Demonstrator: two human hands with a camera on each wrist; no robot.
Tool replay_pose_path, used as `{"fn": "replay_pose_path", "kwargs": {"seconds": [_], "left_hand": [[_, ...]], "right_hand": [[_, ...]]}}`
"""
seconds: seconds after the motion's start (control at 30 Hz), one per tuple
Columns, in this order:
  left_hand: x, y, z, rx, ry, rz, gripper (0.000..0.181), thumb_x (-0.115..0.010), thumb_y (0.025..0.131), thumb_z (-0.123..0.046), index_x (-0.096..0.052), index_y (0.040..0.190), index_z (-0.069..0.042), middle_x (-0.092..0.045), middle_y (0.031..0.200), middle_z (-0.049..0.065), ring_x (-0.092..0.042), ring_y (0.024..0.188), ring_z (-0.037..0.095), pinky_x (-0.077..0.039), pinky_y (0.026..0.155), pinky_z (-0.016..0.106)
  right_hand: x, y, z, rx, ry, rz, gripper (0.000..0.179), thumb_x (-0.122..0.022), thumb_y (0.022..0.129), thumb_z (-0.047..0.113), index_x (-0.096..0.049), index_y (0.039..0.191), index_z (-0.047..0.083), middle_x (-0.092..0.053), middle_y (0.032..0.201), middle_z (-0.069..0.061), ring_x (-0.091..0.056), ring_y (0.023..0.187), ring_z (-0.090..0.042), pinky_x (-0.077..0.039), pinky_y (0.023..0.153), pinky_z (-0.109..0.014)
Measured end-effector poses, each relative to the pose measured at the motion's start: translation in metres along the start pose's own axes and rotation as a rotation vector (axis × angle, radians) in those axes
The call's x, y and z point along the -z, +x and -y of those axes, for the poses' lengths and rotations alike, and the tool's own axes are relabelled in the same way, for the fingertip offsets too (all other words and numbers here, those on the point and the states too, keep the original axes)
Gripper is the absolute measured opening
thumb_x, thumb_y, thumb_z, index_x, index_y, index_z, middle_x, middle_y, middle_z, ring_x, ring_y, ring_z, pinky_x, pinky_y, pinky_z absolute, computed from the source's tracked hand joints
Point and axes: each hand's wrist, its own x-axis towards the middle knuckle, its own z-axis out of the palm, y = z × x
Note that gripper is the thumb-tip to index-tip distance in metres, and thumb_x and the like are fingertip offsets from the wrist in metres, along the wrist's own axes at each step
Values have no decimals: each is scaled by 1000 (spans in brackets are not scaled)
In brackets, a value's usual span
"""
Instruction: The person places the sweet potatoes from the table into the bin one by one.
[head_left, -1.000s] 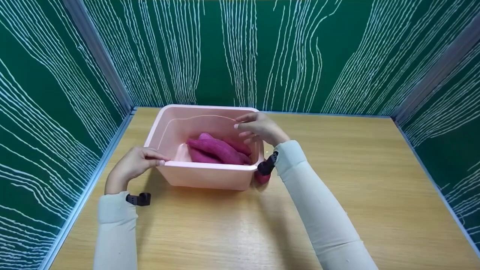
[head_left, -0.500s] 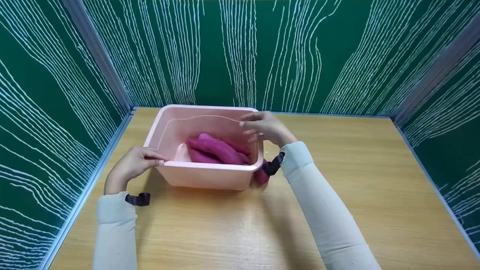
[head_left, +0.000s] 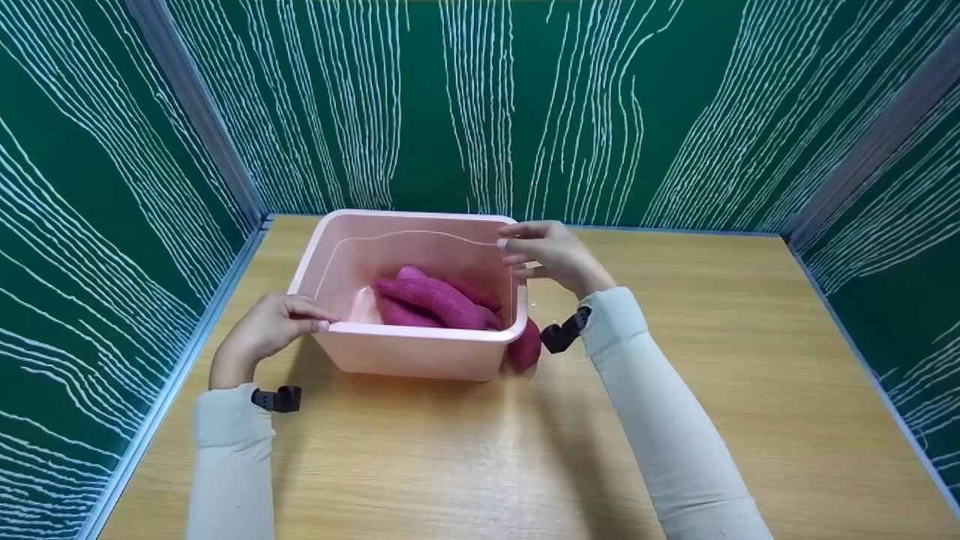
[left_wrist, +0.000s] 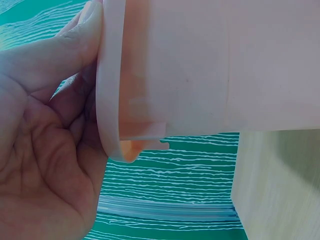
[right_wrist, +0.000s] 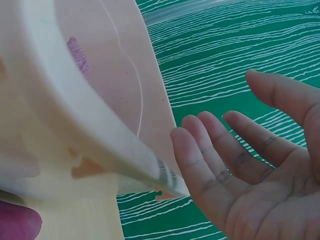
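Note:
A pink plastic bin [head_left: 412,356] stands on the wooden table, with several purple-red sweet potatoes [head_left: 442,301] piled inside toward its right end. Another sweet potato [head_left: 526,347] lies outside on the table, against the bin's right side and partly hidden by it. My left hand [head_left: 262,330] pinches the bin's rim at the near left corner; in the left wrist view the thumb presses on the rim [left_wrist: 111,75]. Above the bin's far right corner hovers my right hand [head_left: 555,257], holding nothing. Its fingers [right_wrist: 192,160] are loosely bent and spread in the right wrist view.
The wooden tabletop [head_left: 712,360] extends to the right of the bin and in front of it. Green panels [head_left: 585,112] with white wavy lines enclose the back and both sides, framed by grey metal strips [head_left: 202,112].
My right hand has drifted right, from over the bin's inside to its right rim, uncovering more of the outside sweet potato. The left hand and the bin have stayed put.

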Motion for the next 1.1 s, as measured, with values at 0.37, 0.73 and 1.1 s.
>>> {"fn": "replay_pose_path", "kwargs": {"seconds": [0.37, 0.73, 1.1], "left_hand": [[2, -1, -3, 34, -25, 17, 22, -66, 89, -7, -72, 110, -5, -62, 126, 21, -46, 122, 39, -40, 106, 56], [-1, 1, 1, -21, -5, -11, 19, -66, 89, -4, -74, 106, -3, -67, 118, 20, -50, 116, 35, -47, 101, 50], [1, 0, 1, 15, -17, 4, 21, -64, 90, -3, -73, 109, -3, -64, 122, 23, -46, 121, 38, -44, 103, 53]], "right_hand": [[19, -2, -12, -25, 35, -50, 49, -66, 91, 29, -52, 135, 12, -55, 133, -14, -61, 112, -28, -55, 91, -36], [29, -4, -31, -44, 63, -71, 56, -68, 89, 33, -51, 137, 12, -55, 131, -9, -58, 112, -26, -53, 95, -38], [36, 0, -58, -101, 91, -80, 62, -68, 89, 35, -45, 141, 12, -47, 140, -11, -52, 118, -28, -50, 99, -42]]}}
